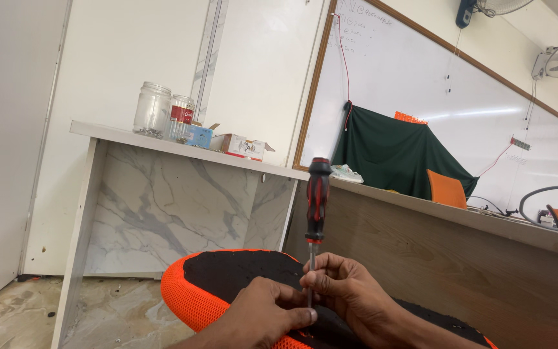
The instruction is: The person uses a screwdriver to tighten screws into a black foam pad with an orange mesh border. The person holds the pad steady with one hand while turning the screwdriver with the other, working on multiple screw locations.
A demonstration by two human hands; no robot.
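Screwdriver: I see a screwdriver (317,201) with a black and red handle standing upright, handle at the top, its thin metal shaft running down between my two hands to the black seat surface.
Left hand: my left hand (258,316) lies low on the seat, fingers curled, with the thumb tip pressed against the lower end of the shaft; it pinches the shaft near the tip.
Right hand: my right hand (349,292) is closed around the shaft from the other side, fingertips gripping the metal just below the handle's end; nothing is on the handle itself.
Seat: the orange mesh seat (188,298) with a black underside panel (240,271) sits right under my hands; the screwdriver tip meets the black panel, but the exact contact spot is hidden by my fingers.
Marble-pattern desk: the desk (163,200) stands behind, well apart, carrying glass jars (152,110) and small cardboard boxes (243,146).
Right side: a wooden counter (460,258), a green cloth (395,155) and a whiteboard (421,71) fill the background.
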